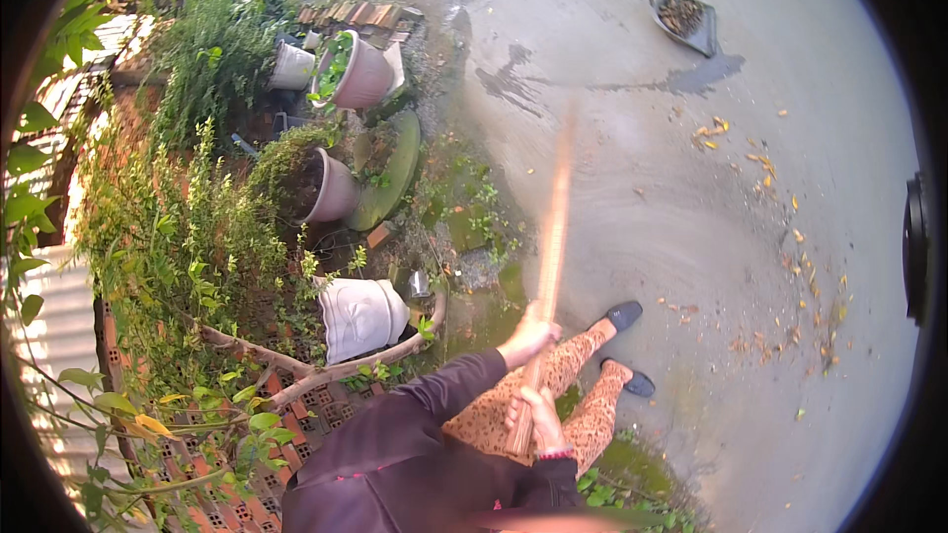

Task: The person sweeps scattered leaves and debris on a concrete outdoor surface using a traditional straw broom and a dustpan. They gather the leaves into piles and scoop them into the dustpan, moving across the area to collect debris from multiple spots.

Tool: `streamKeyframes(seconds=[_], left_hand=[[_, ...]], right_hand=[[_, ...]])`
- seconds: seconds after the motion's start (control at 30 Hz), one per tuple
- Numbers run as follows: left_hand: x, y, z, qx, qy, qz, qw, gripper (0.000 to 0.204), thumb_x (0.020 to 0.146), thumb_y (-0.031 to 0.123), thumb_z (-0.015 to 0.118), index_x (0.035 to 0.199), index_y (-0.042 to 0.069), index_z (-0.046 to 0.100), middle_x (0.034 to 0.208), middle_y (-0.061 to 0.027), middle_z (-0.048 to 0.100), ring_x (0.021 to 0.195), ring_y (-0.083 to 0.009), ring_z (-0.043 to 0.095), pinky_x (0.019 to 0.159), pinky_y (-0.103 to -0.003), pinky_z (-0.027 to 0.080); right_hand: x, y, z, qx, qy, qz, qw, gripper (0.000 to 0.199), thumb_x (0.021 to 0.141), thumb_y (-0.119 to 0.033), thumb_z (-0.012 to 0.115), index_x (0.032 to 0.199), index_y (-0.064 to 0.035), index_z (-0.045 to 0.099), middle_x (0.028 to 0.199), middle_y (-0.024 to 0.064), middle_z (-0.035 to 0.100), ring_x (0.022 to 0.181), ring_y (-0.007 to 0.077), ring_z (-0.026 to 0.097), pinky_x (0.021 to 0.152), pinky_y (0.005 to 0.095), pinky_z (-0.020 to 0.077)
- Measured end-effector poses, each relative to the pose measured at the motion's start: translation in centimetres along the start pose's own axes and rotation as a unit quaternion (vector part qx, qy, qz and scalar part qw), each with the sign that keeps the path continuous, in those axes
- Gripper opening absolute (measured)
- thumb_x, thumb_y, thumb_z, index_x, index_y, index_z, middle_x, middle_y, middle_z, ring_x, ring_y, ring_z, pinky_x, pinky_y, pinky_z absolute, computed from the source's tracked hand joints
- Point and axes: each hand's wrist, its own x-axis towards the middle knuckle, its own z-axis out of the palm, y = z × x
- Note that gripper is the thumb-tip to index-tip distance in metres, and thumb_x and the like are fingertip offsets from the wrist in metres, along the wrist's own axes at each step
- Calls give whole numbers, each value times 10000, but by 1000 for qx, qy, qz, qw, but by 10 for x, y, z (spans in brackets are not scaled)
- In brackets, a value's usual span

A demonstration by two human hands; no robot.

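Note:
Both of my hands grip a long light-brown stick (555,237) that slants up and away over the grey concrete. My left hand (531,338) is closed around it farther along the shaft. Lower down, close to the butt end by my thighs, my right hand (538,417) is wrapped round it too. The far end of the stick is smeared by motion, so what it carries, if anything, cannot be made out. Yellow and brown fallen leaves (766,170) lie scattered on the ground to the right.
A long-handled dustpan (707,36) heaped with dry leaves sits at the far right. Along the left stand potted plants, among them a pinkish pot (365,77), shrubs, a white sack (360,319) and a bent branch (296,387). Wet patches (706,74) mark the concrete.

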Motion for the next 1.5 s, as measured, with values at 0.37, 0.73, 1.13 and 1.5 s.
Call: streamKeyframes(seconds=[0.37, 0.73, 1.13, 1.5], left_hand=[[164, -1, 31, 237, 57, 32, 969, 564, 767, 188, 580, 1269, -17, 426, 904, -230, 642, 783, -331, 663, 664, -387, 560], [35, 76, 80, 313, -293, 52, 902, 981, 661, 141, 637, 1487, 162, 107, 874, -209, 662, 811, -284, 658, 763, -366, 502], [285, 179, 93, 153, -60, 10, 986, 382, 755, 55, 536, 1099, 74, 371, 629, -81, 536, 475, -188, 539, 429, -348, 485], [67, 39, 394, 585, -263, 124, 757, 1005, 701, 138, 621, 1492, 146, 0, 1029, -281, 624, 989, -408, 613, 892, -416, 487]], right_hand=[[-35, -83, -123, -29, 237, -345, 908, 245, 931, -149, 530, 1155, -54, 502, 801, 46, 550, 716, 176, 584, 652, 350, 530], [-92, -71, -193, -93, 297, -258, 915, 185, 899, -134, 552, 1074, -91, 508, 729, 36, 529, 646, 175, 575, 563, 347, 530], [-172, -26, -329, 90, 448, -222, 861, 75, 889, -136, 549, 963, -119, 553, 698, 54, 548, 604, 204, 588, 574, 389, 547], [-175, -66, -297, 102, 376, -225, 893, 174, 875, -108, 547, 1046, -81, 529, 747, 60, 547, 653, 211, 598, 590, 383, 542]])
